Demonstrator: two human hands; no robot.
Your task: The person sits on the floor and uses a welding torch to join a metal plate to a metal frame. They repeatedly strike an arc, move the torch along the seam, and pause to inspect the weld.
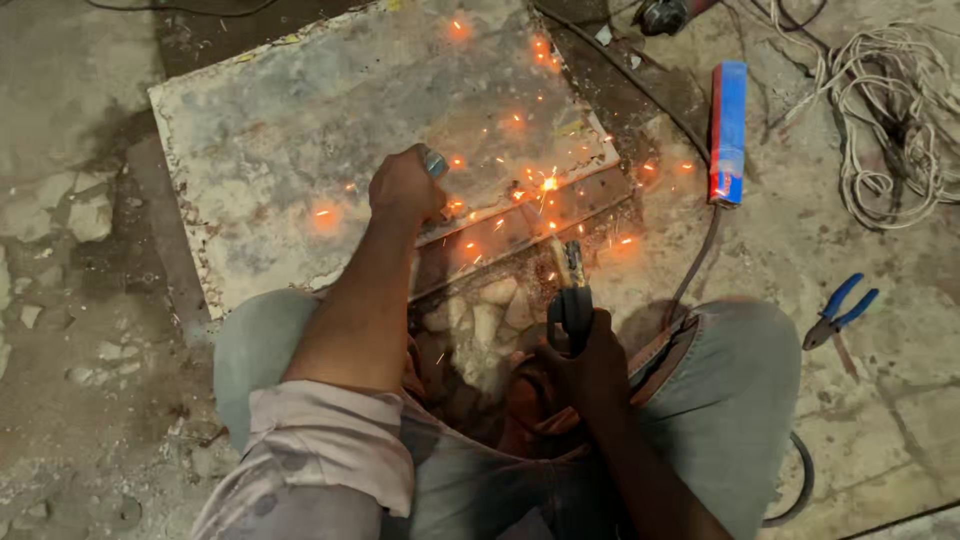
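Note:
My right hand grips a black welding electrode holder, its rod pointing up to a bright spark point on a metal bar. Orange sparks scatter around it. My left hand is closed in a fist on the edge of a large worn flat slab, holding a small grey object I cannot make out. The bar lies along the slab's near edge. I am squatting, with my knees on either side of the work.
A red and blue box lies right of the slab. Blue-handled pliers rest on the floor at right. A tangle of white cord lies at the upper right. A dark cable runs toward my knee. The floor is cracked concrete.

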